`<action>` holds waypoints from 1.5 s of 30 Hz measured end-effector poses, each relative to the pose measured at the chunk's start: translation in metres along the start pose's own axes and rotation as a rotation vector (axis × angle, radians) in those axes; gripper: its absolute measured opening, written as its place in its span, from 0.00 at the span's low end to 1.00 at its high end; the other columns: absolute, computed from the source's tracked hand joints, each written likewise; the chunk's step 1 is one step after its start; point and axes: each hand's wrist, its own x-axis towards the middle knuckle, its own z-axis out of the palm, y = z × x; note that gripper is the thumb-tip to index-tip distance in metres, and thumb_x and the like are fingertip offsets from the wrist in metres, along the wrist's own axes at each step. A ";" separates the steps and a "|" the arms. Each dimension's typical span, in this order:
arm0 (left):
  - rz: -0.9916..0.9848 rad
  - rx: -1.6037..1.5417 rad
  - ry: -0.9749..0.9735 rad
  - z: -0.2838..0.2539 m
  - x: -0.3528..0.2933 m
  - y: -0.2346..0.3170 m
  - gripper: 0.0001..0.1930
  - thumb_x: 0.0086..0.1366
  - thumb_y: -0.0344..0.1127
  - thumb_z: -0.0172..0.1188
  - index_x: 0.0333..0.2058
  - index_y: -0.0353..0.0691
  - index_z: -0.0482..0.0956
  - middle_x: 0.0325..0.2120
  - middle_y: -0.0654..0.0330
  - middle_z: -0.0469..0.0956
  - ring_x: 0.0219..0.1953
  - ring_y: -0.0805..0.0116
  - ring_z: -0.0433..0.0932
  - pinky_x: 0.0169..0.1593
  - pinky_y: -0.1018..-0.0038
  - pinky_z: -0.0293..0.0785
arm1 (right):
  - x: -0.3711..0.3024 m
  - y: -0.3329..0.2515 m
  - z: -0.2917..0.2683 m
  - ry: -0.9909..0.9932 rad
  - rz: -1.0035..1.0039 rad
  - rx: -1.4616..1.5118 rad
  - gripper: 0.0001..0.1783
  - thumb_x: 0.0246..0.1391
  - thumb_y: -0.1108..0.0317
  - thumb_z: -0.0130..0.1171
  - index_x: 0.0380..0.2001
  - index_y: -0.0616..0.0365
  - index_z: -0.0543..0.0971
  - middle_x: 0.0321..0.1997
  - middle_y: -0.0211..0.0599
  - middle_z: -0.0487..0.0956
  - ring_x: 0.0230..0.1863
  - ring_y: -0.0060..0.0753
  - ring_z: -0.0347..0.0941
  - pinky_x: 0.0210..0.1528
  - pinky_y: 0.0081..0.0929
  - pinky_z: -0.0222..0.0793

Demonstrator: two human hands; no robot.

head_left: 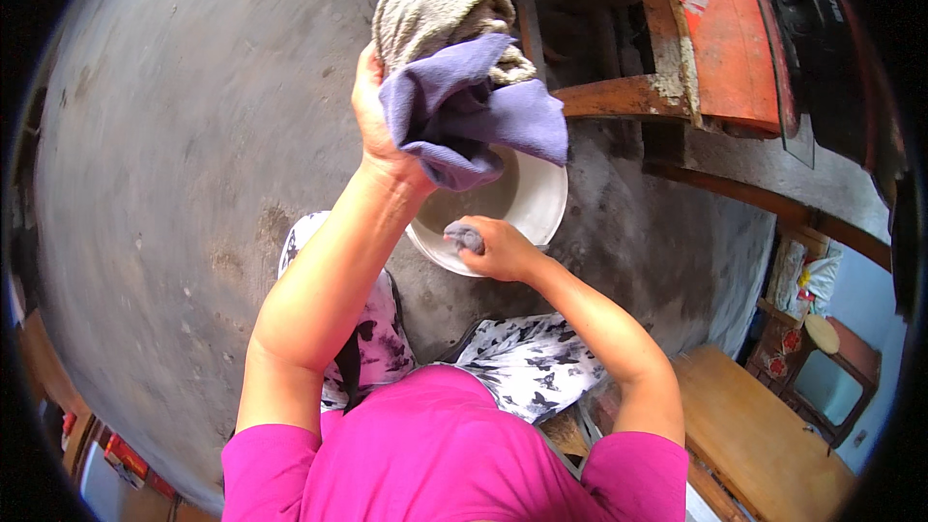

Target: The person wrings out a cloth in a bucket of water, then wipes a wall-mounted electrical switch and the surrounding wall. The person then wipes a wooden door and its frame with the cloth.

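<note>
My left hand (375, 116) is raised in front of me, gripping a bundle of cloths; most of its fingers are hidden behind the fabric. A purple cloth (440, 101) hangs in loose folds from that bundle, and a beige ribbed cloth (425, 10) bulges up beyond it. Below them a white basin (546, 208) with greyish water stands on the floor, partly covered from view by the purple cloth. Over the basin's near rim, my right hand (507, 249) is closed round a small crumpled grey cloth (466, 237).
A worn wooden frame (619, 97) stands at the far right, with an orange-painted panel (739, 63) and a black object (807, 14) beside it. A light wooden table (759, 416) is at the near right. Grey concrete floor (184, 135) spreads to the left.
</note>
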 end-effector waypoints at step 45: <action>0.413 3.217 -0.440 0.008 -0.024 -0.026 0.08 0.53 0.47 0.59 0.29 0.55 0.82 0.32 0.64 0.83 0.39 0.54 0.82 0.42 0.57 0.78 | -0.010 0.054 0.023 1.211 0.259 0.264 0.28 0.41 0.48 0.74 0.45 0.49 0.81 0.42 0.43 0.79 0.51 0.48 0.72 0.60 0.40 0.65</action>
